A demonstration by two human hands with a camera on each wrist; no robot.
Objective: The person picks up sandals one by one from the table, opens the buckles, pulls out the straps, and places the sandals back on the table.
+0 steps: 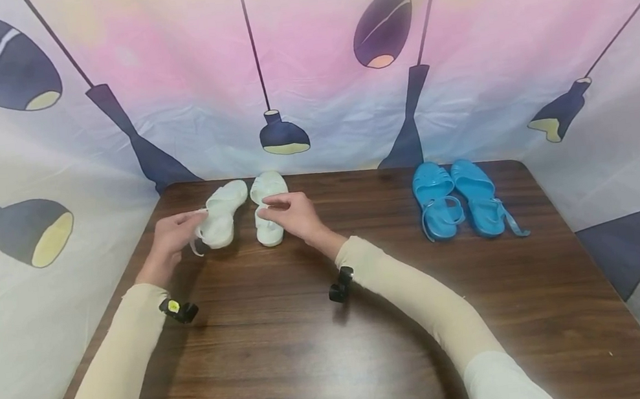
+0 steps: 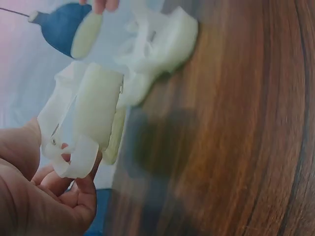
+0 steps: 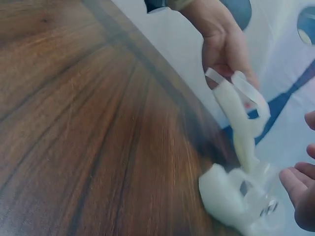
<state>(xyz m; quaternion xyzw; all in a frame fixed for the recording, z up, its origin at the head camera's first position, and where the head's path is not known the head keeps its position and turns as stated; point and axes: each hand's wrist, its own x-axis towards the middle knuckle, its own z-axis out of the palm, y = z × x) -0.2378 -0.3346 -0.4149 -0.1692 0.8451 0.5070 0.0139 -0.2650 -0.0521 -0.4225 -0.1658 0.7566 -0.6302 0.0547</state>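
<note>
Two white sandals lie at the far left of the table in the head view. My left hand [image 1: 169,240] pinches the strap of the left white sandal [image 1: 219,228]. In the left wrist view, that sandal's heel [image 2: 98,105] is tilted up from the tabletop, with my fingers curled at its strap. Over the right white sandal [image 1: 270,232] hovers my right hand [image 1: 300,216]. Seen from the right wrist, the right hand [image 3: 305,182] has its fingers spread apart beside this sandal [image 3: 224,194], holding nothing.
A pair of blue sandals stands at the table's far right: one sandal [image 1: 440,219] beside the other [image 1: 482,208], whose loose strap trails rightward. Behind the brown wooden table [image 1: 264,335] hangs a cloth [image 1: 194,56] printed with lamps.
</note>
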